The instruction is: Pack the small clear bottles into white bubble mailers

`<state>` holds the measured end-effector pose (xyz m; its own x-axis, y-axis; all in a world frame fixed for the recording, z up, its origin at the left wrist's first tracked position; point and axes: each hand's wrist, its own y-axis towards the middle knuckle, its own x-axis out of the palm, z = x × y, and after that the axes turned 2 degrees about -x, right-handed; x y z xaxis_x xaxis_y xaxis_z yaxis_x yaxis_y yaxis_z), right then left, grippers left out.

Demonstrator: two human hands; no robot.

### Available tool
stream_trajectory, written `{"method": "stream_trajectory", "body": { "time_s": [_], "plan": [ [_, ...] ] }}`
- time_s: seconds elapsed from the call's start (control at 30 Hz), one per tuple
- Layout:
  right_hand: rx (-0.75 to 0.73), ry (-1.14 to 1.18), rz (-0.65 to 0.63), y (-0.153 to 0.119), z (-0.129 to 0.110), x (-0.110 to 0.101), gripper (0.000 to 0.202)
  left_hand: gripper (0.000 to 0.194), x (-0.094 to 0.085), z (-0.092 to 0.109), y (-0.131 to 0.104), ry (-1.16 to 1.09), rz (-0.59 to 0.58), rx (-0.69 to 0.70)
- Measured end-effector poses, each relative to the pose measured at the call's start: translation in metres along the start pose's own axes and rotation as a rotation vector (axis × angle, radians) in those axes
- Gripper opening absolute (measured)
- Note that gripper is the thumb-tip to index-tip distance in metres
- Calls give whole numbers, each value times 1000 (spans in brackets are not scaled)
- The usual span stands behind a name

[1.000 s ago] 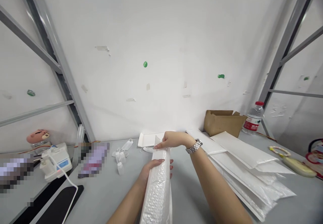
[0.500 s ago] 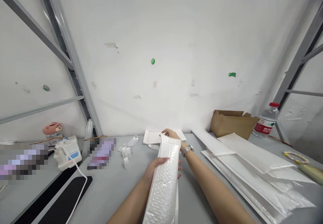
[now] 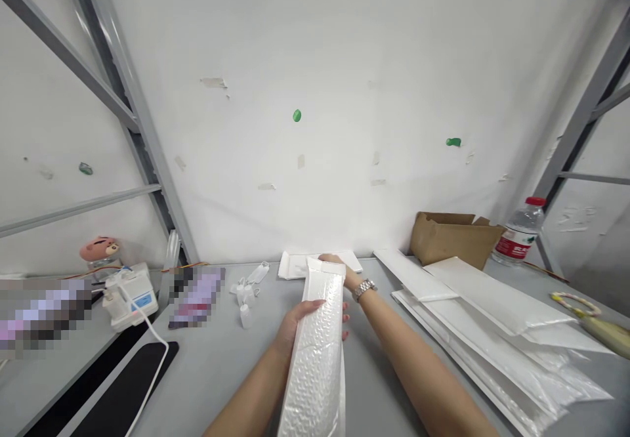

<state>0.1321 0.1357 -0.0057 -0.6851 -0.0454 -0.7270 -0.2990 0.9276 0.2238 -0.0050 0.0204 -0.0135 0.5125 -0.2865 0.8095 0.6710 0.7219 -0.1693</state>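
Note:
My left hand (image 3: pixel 291 331) is wrapped round a long white bubble mailer (image 3: pixel 315 352), thumb on the front and fingertips showing past its right edge. The mailer stands tilted, with its upper end pointing toward the wall. Behind that upper end is my right hand (image 3: pixel 339 263), with a metal watch on the wrist; its fingers are mostly hidden by the mailer. Just beyond, a flat white packet (image 3: pixel 291 265) lies against the wall, with a faint pale shape on it. To the left are several small translucent white pieces with loops (image 3: pixel 245 296).
Several white bubble mailers (image 3: pixel 497 332) lie in a loose pile at right. Behind them stand an open cardboard box (image 3: pixel 455 240) and a water bottle (image 3: pixel 519 233). A power strip (image 3: pixel 130 299) with a white cable, a blurred purple item (image 3: pixel 199 296) and a black mat (image 3: pixel 130 391) are at left.
My right hand has drawn slightly behind the mailer's top. A small looped white piece in front of the flat packet no longer shows there. The mailer has shifted slightly left.

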Motion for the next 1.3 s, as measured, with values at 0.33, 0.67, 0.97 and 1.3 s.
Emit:
{"method": "stream_trajectory", "body": {
  "time_s": [0.33, 0.67, 0.97, 1.3],
  "plan": [
    [-48, 452, 189, -27, -28, -98, 38, 34, -1, 3, 1, -18, 96, 41],
    [-46, 171, -134, -31, -50, -82, 30, 36, -8, 0, 4, 64, 31, -13],
    [-66, 247, -249, -32, -56, -80, 26, 38, -6, -2, 2, 22, 31, -35],
    [-115, 240, -260, -34, -57, -80, 22, 38, -6, -2, 2, 47, 12, -26]
  ]
}}
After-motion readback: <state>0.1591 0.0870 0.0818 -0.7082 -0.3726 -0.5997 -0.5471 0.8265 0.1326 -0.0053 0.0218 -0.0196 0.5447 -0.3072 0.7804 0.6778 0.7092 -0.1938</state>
